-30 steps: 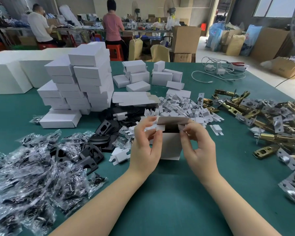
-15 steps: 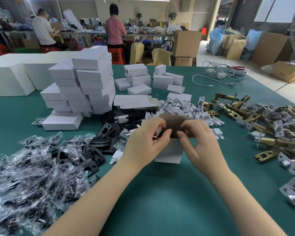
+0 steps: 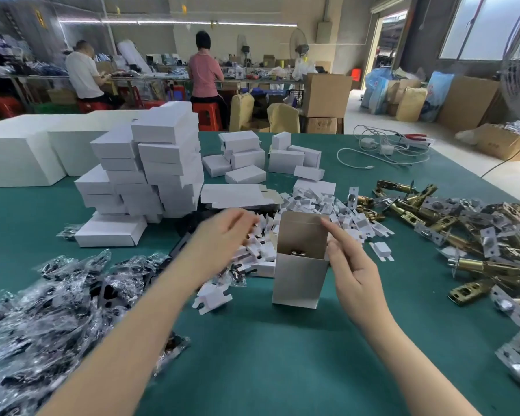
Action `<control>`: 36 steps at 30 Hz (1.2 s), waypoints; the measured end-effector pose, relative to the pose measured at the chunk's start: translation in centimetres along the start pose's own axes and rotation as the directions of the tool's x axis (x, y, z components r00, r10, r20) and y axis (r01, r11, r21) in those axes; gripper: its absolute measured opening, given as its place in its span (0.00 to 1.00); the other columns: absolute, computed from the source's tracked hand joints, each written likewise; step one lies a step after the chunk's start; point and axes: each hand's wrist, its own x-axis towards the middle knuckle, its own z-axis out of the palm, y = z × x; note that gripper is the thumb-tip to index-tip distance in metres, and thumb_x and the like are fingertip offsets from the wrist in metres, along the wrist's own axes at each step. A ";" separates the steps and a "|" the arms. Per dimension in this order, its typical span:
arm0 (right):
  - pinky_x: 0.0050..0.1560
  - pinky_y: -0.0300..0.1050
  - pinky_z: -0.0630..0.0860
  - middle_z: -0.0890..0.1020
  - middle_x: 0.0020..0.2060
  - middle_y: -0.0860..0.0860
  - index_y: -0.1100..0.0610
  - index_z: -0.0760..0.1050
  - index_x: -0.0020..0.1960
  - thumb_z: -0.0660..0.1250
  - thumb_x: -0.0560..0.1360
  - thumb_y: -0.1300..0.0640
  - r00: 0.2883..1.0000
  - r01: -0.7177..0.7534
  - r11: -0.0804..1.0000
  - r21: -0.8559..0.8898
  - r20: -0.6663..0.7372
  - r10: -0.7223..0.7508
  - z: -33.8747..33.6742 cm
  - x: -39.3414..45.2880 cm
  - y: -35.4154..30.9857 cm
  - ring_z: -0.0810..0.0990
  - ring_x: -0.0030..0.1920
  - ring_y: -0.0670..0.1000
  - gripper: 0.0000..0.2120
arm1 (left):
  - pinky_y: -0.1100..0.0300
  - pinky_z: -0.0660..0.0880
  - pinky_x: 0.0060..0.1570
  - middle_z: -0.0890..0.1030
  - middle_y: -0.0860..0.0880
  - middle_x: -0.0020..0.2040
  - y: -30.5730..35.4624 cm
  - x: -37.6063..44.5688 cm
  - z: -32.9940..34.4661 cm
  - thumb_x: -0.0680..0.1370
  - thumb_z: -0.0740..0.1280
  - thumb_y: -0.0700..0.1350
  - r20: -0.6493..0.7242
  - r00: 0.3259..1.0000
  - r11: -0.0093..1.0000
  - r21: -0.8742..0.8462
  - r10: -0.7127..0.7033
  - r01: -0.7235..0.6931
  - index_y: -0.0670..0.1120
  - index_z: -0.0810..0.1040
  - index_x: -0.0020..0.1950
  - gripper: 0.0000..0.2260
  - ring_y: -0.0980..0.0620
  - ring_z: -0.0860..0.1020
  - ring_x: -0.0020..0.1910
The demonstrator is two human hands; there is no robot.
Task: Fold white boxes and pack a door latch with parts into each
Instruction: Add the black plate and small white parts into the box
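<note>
Right hand [image 3: 350,267] steadied the upright, open-topped box [image 3: 299,276], latch metal visible inside, while the blurred left hand [image 3: 222,235], fingers loosely open, reached toward inserts [image 3: 312,205] beyond; the lightly held box could tip.

A workshop with grey walls [image 3: 228,37] and a pale concrete floor [image 3: 382,115]. A long strip light [image 3: 177,23] runs overhead. Daylight comes through a window [image 3: 481,25] and an open doorway [image 3: 391,46] at right. Two people sit on red stools [image 3: 206,114] at a cluttered workbench [image 3: 150,76]; brown cartons [image 3: 326,94] stand nearby.
</note>
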 end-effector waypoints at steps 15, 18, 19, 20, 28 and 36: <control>0.59 0.21 0.63 0.75 0.60 0.25 0.34 0.73 0.62 0.59 0.83 0.60 1.000 0.011 1.000 0.004 0.021 -0.011 -0.1 0.0 0.8 0.69 0.66 0.31 0.21 | 0.64 0.75 0.51 0.78 0.57 0.59 -5.0 0.5 -8.6 0.73 0.74 0.53 0.181 0.875 0.477 0.877 -0.450 0.064 0.58 0.78 0.57 0.14 0.58 0.77 0.52; 0.60 0.22 0.63 0.74 0.61 0.26 0.33 0.73 0.62 0.59 0.83 0.59 1.000 -0.001 1.000 -0.002 0.021 0.001 -0.1 0.0 0.8 0.69 0.66 0.31 0.20 | 0.63 0.78 0.43 0.78 0.58 0.54 -5.2 0.8 -8.8 0.73 0.74 0.54 0.178 0.875 0.497 0.864 -0.451 0.080 0.58 0.77 0.52 0.10 0.56 0.80 0.45; 0.60 0.22 0.63 0.74 0.61 0.26 0.33 0.73 0.62 0.59 0.83 0.59 1.000 -0.003 1.000 -0.005 0.022 0.003 -0.1 0.1 0.8 0.69 0.66 0.31 0.20 | 0.63 0.78 0.44 0.79 0.59 0.53 -5.3 1.0 -8.9 0.73 0.73 0.54 0.183 0.878 0.503 0.861 -0.443 0.075 0.58 0.78 0.52 0.09 0.56 0.81 0.46; 0.59 0.21 0.63 0.74 0.61 0.25 0.33 0.73 0.63 0.59 0.83 0.59 1.000 -0.003 1.000 -0.009 0.022 0.004 -0.1 0.1 0.8 0.69 0.66 0.31 0.20 | 0.66 0.76 0.43 0.79 0.59 0.51 -5.3 1.1 -9.1 0.74 0.73 0.53 0.191 0.881 0.511 0.857 -0.432 0.065 0.58 0.79 0.52 0.09 0.59 0.80 0.47; 0.59 0.21 0.63 0.74 0.61 0.25 0.34 0.72 0.64 0.58 0.83 0.59 1.000 -0.001 1.000 -0.023 0.024 0.002 -0.1 0.1 0.9 0.69 0.66 0.31 0.20 | 0.74 0.67 0.31 0.79 0.61 0.43 -5.4 1.8 -9.5 0.75 0.72 0.48 0.255 0.855 0.564 0.824 -0.451 0.052 0.60 0.76 0.54 0.11 0.66 0.75 0.36; 0.59 0.21 0.63 0.73 0.60 0.24 0.33 0.71 0.63 0.58 0.83 0.59 1.000 -0.006 1.000 -0.030 0.026 0.006 -0.1 -0.1 0.7 0.68 0.66 0.30 0.20 | 0.61 0.71 0.62 0.77 0.57 0.63 -5.9 2.1 -8.9 0.76 0.70 0.54 0.273 0.835 0.536 0.844 -0.478 0.031 0.57 0.76 0.67 0.19 0.56 0.76 0.61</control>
